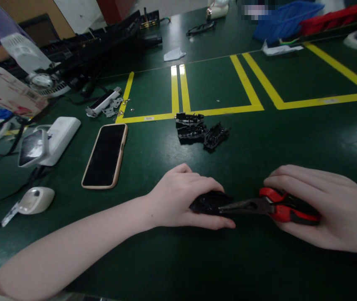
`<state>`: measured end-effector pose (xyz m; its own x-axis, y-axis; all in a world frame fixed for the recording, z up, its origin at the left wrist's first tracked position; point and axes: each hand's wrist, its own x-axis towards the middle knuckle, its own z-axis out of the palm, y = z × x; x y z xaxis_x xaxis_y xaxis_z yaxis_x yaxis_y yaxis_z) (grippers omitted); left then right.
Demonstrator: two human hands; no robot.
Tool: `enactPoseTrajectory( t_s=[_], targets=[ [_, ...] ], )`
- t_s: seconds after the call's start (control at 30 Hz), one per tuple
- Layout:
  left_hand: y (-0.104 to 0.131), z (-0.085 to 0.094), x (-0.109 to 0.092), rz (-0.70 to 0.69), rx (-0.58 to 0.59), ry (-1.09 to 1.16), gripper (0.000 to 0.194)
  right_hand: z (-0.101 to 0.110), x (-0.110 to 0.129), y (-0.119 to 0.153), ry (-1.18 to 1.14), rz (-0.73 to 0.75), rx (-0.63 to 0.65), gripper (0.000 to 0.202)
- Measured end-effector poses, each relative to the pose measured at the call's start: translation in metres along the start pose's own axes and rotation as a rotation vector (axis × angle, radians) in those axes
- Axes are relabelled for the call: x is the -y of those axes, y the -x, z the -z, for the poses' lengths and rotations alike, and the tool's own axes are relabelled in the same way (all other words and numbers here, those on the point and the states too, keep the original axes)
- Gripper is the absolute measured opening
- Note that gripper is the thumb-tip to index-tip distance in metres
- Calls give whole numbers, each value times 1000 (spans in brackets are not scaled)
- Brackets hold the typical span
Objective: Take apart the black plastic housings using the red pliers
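My left hand (187, 198) grips a small black plastic part (206, 204) between thumb and fingers, low over the green table. In my right hand (329, 205) is a pair of needle-nose pliers (281, 205) with red and black handles. The pliers' jaws point left and their tips meet the part; whether they pinch it, I cannot tell. Beyond my hands lie several similar black plastic parts (191, 130), close together near the yellow tape. The palm side of both hands is hidden.
A phone (105, 156) in a tan case lies left of my hands, near a white power bank (62, 140). Metal pieces (105, 102) sit behind it. Yellow tape (225, 110) marks the green table (153, 167). At the back right stand blue (285, 21) and red bins (338, 19).
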<state>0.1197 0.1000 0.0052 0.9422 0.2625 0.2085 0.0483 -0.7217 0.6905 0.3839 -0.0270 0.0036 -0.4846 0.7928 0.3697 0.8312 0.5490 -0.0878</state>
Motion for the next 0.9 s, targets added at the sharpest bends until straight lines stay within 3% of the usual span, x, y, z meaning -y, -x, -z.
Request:
enactPoseTrajectory(
  t_s=[0.9],
  targets=[
    [-1, 2, -1, -14, 49, 2, 41, 2, -4, -2, 21, 20, -4, 32]
  ],
)
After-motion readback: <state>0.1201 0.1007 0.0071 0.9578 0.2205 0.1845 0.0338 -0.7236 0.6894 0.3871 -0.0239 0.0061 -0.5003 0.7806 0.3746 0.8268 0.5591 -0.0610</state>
